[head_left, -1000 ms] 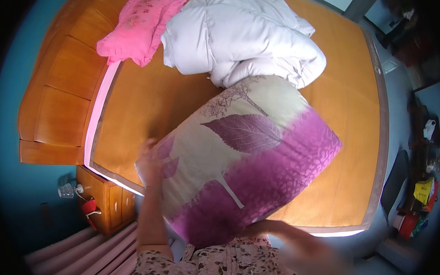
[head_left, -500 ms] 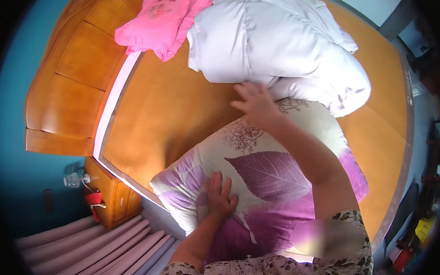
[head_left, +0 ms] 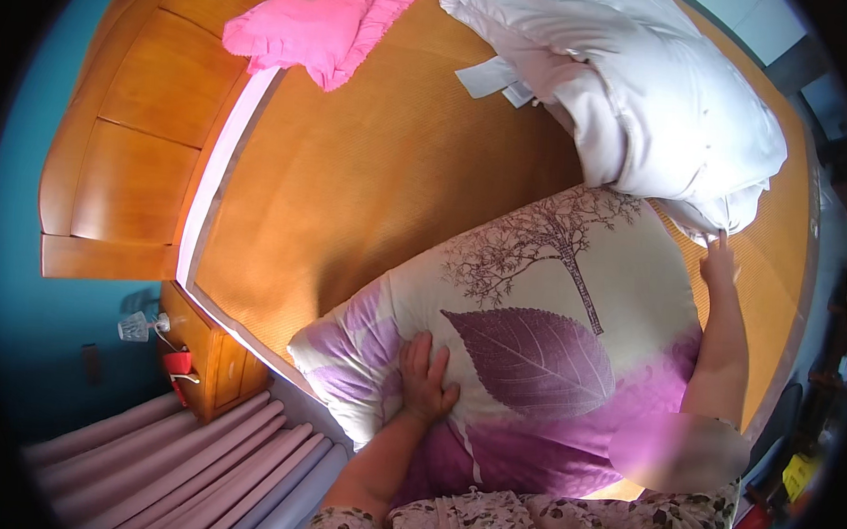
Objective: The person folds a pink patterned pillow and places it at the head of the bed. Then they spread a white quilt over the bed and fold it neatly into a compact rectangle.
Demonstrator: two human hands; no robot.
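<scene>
A folded quilt (head_left: 533, 364) printed with a purple leaf and a bare tree lies across the bed in front of me. My left hand (head_left: 426, 383) rests flat on its left part, fingers spread. At the far right, my right arm reaches forward, and my right hand (head_left: 720, 265) pinches the near edge of a plump white quilt (head_left: 680, 115). Fabric draws to a point at those fingertips. Part of the white quilt rests against the printed one's far corner. White flaps (head_left: 488, 76) stick out from under its left side.
An orange-brown mat (head_left: 371, 158) covers the bed. Beyond it on the left lies a pink frilled pillow (head_left: 321, 19) near the wooden headboard (head_left: 131, 148). A nightstand (head_left: 216, 359) stands by the near left corner, with pink curtain folds (head_left: 170, 452) beside it.
My right hand has moved right, from the printed quilt's far edge to the white quilt's near corner. The white quilt has shifted right, baring more mat and the white flaps. My left hand stays put.
</scene>
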